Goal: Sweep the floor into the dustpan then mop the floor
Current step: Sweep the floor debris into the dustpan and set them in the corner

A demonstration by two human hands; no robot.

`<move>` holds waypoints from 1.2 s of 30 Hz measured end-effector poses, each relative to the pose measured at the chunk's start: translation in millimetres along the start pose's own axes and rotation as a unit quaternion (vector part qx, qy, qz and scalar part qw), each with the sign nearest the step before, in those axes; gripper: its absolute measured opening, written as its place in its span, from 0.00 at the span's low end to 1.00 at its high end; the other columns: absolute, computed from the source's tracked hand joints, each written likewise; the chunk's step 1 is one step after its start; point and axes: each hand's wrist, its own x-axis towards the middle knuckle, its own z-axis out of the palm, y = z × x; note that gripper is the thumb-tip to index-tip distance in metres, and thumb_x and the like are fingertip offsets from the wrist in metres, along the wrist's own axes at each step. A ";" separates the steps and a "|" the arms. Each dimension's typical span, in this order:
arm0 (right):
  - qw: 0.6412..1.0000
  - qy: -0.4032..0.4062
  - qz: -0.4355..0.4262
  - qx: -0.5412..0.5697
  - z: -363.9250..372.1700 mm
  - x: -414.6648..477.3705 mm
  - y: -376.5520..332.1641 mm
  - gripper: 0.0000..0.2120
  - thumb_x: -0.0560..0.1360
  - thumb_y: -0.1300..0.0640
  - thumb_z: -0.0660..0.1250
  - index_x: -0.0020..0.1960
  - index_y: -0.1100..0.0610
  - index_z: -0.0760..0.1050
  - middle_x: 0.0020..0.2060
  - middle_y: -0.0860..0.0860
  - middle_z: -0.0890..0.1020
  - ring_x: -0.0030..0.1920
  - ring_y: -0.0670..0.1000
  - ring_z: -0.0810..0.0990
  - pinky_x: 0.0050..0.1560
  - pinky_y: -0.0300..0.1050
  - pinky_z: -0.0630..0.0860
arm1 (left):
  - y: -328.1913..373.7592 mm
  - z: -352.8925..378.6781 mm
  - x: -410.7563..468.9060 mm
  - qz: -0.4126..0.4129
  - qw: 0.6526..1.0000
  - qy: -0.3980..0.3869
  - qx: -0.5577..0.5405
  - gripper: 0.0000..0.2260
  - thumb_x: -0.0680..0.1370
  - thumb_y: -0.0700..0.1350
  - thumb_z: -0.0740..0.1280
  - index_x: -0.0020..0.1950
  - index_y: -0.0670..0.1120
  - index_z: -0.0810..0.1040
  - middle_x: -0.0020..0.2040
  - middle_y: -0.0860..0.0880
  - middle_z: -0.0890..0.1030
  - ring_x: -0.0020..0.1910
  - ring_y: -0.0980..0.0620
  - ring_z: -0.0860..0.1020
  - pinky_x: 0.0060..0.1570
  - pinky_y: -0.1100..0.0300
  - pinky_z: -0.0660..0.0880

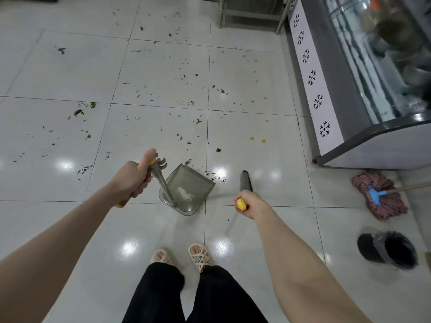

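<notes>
Gripping hands: our left hand wraps the dustpan handle, right hand wraps the broom handle.
Floor: we see leaf scraps scattered.
Mop: beside freezer.

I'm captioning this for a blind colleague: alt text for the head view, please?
A person's left hand grips the handle of a grey dustpan on a white tiled floor while the right hand grips a yellow-capped broom beside it. Leaf scraps and yellow spots litter the tiles ahead; a pink mop lies at right by a display freezer.
</notes>
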 end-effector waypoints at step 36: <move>0.986 0.042 0.050 0.151 249.8 -13.7 -41.2 0.10 0.75 0.73 0.58 0.37 0.62 0.66 0.32 0.55 0.70 0.25 0.49 0.71 0.18 0.33 0.71 | -15.7 -229.6 175.6 0.080 0.992 -0.067 0.067 0.32 0.76 0.69 0.51 0.29 0.43 0.66 0.25 0.47 0.68 0.23 0.49 0.65 0.26 0.61 0.65</move>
